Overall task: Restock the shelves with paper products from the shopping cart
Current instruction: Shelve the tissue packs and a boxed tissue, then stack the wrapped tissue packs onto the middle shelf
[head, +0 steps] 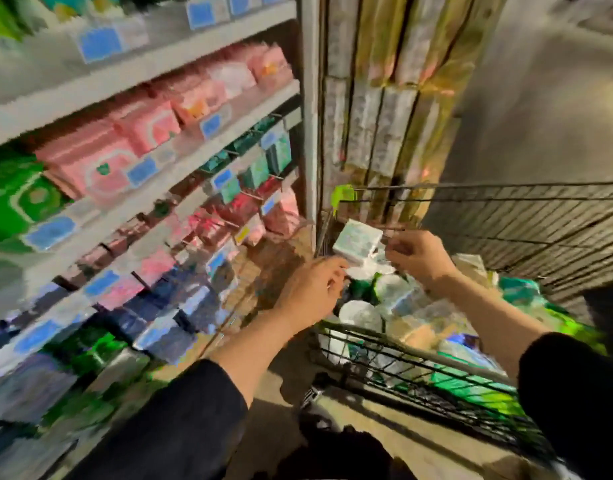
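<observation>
Pale, blurred small pack (357, 241) held above the wire shopping cart (505, 216), left hand (310, 292) and right hand (417, 254) both pinching it; shelves (180, 157) alongside smear into unreadable colour.

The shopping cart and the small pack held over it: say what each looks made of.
Shopping cart: dark metal wire, judging by the thin rods crossing in a grid; finish looks matte, though blur leaves that open.

Small pack: pale, squarish, probably tissue in plastic film, since a slight sheen shows on its printed face; too blurred to be sure. Left hand and right hand pinch it at opposite edges.
</observation>
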`<state>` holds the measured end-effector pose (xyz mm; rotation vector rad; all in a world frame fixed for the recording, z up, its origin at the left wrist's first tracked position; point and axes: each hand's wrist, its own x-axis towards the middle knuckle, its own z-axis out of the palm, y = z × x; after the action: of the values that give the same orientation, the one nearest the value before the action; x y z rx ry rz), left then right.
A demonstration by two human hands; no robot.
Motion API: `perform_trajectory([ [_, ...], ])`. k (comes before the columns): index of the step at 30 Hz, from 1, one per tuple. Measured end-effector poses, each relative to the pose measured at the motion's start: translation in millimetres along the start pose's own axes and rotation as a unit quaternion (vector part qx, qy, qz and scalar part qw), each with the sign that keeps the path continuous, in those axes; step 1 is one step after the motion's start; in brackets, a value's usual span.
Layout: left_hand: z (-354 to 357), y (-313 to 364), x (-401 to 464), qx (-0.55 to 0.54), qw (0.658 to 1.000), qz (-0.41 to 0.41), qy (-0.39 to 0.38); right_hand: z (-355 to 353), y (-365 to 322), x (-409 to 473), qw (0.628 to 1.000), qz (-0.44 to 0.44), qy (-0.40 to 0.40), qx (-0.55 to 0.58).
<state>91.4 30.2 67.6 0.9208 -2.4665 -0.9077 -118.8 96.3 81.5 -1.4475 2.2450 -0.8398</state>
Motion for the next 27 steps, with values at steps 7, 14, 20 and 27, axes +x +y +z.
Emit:
perform_trajectory([
  [7,79,-21,58,0.012,0.985,-0.040,-0.165,-6,124,0,0.982,0.159,-0.080,-0.072],
  [14,162,-17,93,0.027,0.937,-0.089,-0.335,-2,212,-8,0.928,0.319,-0.097,-0.163],
  [20,208,3,108,0.033,0.918,-0.126,-0.375,16,252,-14,0.857,0.489,-0.033,0.159],
  [27,229,31,137,-0.062,0.949,-0.179,-0.253,11,234,-13,0.879,0.418,0.039,0.225],
])
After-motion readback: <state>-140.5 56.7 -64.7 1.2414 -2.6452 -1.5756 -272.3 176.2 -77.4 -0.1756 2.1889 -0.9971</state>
